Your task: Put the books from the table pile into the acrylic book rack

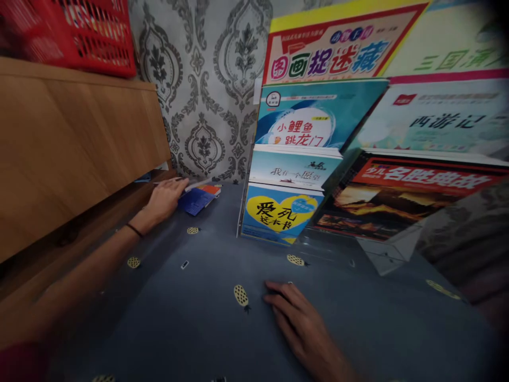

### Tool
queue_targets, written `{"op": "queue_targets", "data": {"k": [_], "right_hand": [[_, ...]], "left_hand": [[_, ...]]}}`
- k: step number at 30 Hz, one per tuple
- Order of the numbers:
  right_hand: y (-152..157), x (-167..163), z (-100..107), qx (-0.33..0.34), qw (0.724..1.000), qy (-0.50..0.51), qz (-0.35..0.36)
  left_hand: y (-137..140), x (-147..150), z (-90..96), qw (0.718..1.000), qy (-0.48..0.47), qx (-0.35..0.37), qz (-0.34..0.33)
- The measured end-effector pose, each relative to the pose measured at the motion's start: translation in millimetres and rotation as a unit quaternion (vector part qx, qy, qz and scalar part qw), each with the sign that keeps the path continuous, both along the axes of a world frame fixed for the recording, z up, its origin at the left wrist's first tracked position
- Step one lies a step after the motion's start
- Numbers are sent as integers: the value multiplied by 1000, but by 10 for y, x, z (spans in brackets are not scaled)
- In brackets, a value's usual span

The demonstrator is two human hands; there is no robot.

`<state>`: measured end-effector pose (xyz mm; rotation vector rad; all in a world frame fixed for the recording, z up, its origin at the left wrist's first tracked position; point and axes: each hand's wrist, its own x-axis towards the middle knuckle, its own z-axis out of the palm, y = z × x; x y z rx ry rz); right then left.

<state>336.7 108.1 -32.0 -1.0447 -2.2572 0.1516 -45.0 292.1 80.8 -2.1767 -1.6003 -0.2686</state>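
My left hand reaches to the back left of the table, beside the wooden cabinet. Its fingers are bent and pressed together at a thin white-edged paper or booklet; their tips are partly hidden, so what they hold is unclear. Just right of them lies a small dark blue booklet, with an orange-covered booklet partly under or behind it. In the front right, my right hand rests on the blue-grey tablecloth, fingers stretched out and holding nothing.
A tiered rack of picture books stands at the right, with a blue-and-yellow book and a black-and-red book in front. On the left, a wooden cabinet carries a red plastic basket. Patterned wallpaper covers the wall behind.
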Motion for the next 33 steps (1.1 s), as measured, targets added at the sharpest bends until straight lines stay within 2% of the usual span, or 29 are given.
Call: {"op": "queue_targets", "data": {"k": [1,3,6,8,11,14,16,20,22,24,26,28,30,31,33], "right_hand": [[4,0,-6,1,1000,-1,1],[16,-3,-19,2,1000,-6,5],[29,-11,-27,13,1000,-13,9],[27,-11,-20,16,1000,-17,10],[12,-7,-2,7,1000,-20,7],[4,-11,13,-2,1000,-17,2],[7,-19,18,-6,1000,-12,1],[17,-29,18,-21,1000,-5,-3],[12,-29,22,-25,1000,-5,-2],[-2,-39,40,-27,1000,-6,0],[-14,-89,79,-32,999,-7,1],[-1,-204,138,-40,999,-9,8],[69,-392,205,-45,999,-16,24],[130,-508,236,-44,998,-24,39],[298,-754,281,-45,997,-36,57]], "left_hand": [[-116,16,-69,1000,15,-8,-5],[-309,46,-231,996,54,-67,-9],[-436,76,-392,985,93,-146,-14],[-439,76,-375,985,91,-148,-7],[-491,52,-221,992,63,-110,19],[-777,76,-149,997,42,-57,15],[-1095,167,-244,995,64,-63,-33],[-1695,462,-591,975,122,-106,-153],[-1810,549,-673,968,110,-109,-196],[-1772,528,-662,966,64,-124,-219],[-1639,408,-611,973,12,-130,-191],[-1497,242,-590,990,-22,-105,-88],[-1398,93,-632,994,-46,-96,21],[-1368,36,-672,992,-56,-99,52],[-1336,-36,-765,990,-73,-107,62]]}}
